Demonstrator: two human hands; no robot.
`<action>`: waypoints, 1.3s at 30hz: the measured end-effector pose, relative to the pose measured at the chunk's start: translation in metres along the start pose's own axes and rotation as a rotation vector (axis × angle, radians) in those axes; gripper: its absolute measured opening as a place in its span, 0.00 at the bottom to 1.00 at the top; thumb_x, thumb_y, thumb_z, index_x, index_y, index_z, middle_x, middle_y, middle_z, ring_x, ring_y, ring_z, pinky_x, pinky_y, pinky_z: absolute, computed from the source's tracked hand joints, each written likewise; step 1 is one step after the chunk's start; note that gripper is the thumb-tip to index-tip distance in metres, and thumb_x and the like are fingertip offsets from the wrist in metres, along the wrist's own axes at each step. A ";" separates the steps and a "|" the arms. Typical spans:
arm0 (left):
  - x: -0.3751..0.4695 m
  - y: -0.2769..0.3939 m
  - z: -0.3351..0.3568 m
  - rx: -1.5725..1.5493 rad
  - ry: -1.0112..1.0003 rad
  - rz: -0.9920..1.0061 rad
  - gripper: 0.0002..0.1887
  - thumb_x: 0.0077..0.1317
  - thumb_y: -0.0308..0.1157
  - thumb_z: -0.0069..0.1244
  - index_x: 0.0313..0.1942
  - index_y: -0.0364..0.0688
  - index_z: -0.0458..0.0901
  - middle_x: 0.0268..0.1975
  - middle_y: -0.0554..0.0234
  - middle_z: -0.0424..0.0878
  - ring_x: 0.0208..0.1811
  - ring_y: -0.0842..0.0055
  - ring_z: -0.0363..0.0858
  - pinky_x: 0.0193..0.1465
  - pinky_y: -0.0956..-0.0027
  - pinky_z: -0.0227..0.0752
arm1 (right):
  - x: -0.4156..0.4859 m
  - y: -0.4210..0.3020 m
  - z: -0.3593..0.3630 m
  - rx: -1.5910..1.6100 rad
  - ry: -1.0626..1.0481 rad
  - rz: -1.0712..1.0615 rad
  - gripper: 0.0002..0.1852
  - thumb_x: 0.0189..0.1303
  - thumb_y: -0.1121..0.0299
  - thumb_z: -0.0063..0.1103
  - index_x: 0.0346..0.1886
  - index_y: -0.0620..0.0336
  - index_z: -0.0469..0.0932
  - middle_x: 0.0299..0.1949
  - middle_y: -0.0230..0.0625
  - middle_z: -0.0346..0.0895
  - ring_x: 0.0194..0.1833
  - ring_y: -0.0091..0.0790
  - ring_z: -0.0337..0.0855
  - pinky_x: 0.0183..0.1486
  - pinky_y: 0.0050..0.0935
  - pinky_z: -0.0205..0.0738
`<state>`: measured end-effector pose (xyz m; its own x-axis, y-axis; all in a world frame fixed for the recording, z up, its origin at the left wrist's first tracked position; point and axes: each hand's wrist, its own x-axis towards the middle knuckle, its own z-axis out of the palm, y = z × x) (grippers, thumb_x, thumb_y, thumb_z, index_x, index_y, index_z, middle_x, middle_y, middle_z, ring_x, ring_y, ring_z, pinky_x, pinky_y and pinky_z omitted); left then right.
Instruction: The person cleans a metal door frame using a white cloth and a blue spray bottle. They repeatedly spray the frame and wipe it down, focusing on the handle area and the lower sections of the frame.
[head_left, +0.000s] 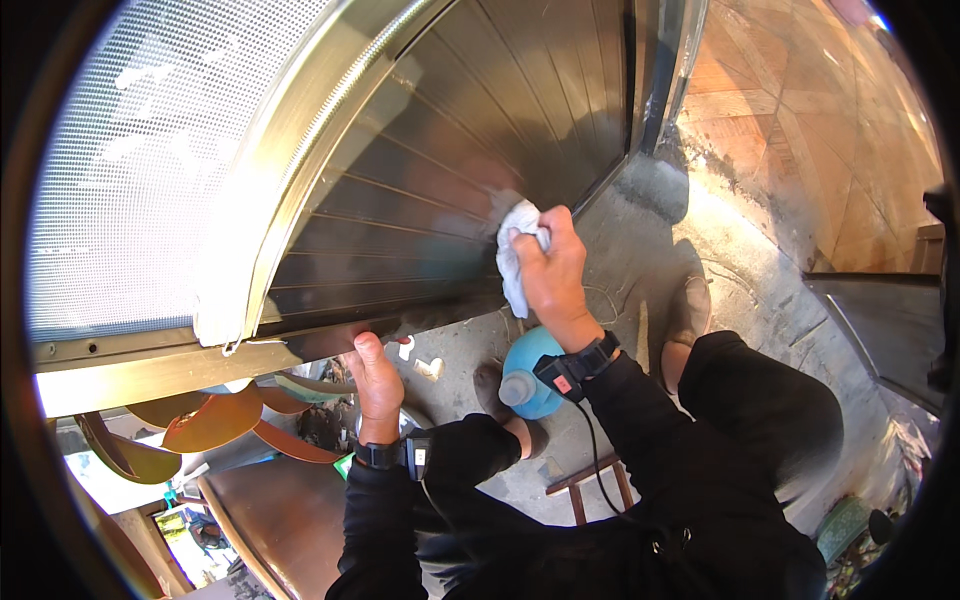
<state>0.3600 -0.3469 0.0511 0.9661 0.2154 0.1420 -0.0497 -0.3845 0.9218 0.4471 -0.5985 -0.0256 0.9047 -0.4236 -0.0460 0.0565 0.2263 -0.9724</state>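
Note:
My right hand (555, 277) grips a crumpled white cloth (517, 255) and presses it against the dark ribbed lower panel (420, 180) of a metal-framed door (255, 210). My left hand (377, 386) is at the door's near vertical edge, thumb up and fingers partly hidden behind it. Above the panel, the door has a bright mesh screen (165, 150). A blue plastic bottle (534, 409) with a pale cap stands on the concrete floor below my right wrist, between my feet. Both wrists wear black straps with small devices.
A small wooden stool (589, 484) shows beneath me. At the lower left are a brown-topped seat or table (277, 510) and large orange-green plant leaves (214, 424). Wood-patterned flooring (795, 112) lies beyond the threshold. A dark panel (877, 322) stands at the right, a green container (844, 529) at lower right.

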 end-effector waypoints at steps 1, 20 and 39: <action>0.001 -0.001 0.000 0.030 0.001 0.019 0.47 0.76 0.78 0.48 0.73 0.42 0.71 0.62 0.58 0.84 0.54 0.67 0.86 0.48 0.59 0.82 | 0.005 0.005 -0.003 0.170 0.010 0.230 0.10 0.71 0.71 0.70 0.45 0.64 0.78 0.34 0.43 0.84 0.33 0.37 0.86 0.38 0.39 0.83; -0.002 0.004 0.001 -0.072 -0.058 0.013 0.45 0.78 0.78 0.45 0.66 0.39 0.75 0.54 0.57 0.86 0.47 0.68 0.86 0.46 0.61 0.80 | 0.136 -0.064 -0.042 0.237 0.119 -0.193 0.10 0.70 0.74 0.73 0.44 0.65 0.78 0.35 0.36 0.85 0.33 0.29 0.81 0.39 0.36 0.81; -0.007 0.022 0.005 0.093 -0.062 -0.018 0.33 0.87 0.60 0.45 0.60 0.31 0.80 0.52 0.55 0.82 0.49 0.69 0.84 0.46 0.62 0.85 | -0.005 -0.166 0.060 0.147 -0.157 -0.760 0.11 0.71 0.80 0.70 0.50 0.66 0.76 0.35 0.38 0.86 0.35 0.22 0.86 0.38 0.29 0.82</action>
<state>0.3531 -0.3614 0.0687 0.9806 0.1683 0.1002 -0.0111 -0.4630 0.8863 0.4587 -0.5815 0.1498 0.6441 -0.3823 0.6626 0.7286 0.0427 -0.6836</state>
